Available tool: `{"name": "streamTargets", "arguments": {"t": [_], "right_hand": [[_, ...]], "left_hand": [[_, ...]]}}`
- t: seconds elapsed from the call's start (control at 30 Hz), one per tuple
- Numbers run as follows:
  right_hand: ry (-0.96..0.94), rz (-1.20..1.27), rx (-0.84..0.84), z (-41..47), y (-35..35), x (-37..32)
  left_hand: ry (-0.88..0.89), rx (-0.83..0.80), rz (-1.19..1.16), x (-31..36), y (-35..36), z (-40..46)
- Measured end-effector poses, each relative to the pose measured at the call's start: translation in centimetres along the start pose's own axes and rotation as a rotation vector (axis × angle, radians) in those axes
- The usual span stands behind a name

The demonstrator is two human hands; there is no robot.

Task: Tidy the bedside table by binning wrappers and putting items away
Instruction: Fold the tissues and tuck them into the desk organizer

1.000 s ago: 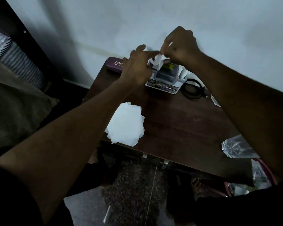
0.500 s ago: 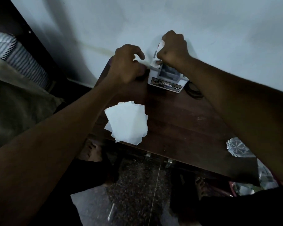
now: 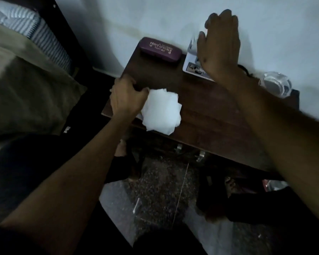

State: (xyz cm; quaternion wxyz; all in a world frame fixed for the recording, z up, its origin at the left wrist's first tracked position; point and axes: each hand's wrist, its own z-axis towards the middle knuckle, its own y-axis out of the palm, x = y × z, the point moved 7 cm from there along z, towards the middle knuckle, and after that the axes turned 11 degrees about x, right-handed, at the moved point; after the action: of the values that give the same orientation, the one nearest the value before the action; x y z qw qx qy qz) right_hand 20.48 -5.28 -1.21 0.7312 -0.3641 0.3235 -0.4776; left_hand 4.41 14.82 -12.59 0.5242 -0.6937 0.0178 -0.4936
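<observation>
Left hand [image 3: 126, 100] pinches the white wrappers [image 3: 161, 112] at the tabletop's [image 3: 210, 115] 9 o'clock edge, we judge for binning; right hand [image 3: 219, 46], fingers straight, covers the white box [image 3: 191, 66] at 12 o'clock.

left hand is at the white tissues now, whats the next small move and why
Probably close the left hand round the crumpled white tissue pile and lift it clear for binning. The hand's curled fingers sit at the pile's left edge near the front of the dark wooden bedside table, and the pile looks like loose rubbish. The right hand lies flat over the white box at the wall.
</observation>
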Motion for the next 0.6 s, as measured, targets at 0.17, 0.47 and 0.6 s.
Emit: {"name": "streamTargets", "arguments": {"t": [0.17,0.47,0.6], "right_hand": [[0.223,0.300,-0.188,-13.8,1.0,-0.9],[0.474,0.334,-0.315,-19.2,3.3,-2.8],[0.538,0.384,-0.383,-19.3,3.8,-2.0]], "left_hand": [[-0.163,0.160,-0.040,-0.8,-0.4,-5.2],[-0.302,0.058,-0.092,1.5,1.5,-8.2],[-0.316,0.021,-0.156,1.7,1.6,-8.2]]}}
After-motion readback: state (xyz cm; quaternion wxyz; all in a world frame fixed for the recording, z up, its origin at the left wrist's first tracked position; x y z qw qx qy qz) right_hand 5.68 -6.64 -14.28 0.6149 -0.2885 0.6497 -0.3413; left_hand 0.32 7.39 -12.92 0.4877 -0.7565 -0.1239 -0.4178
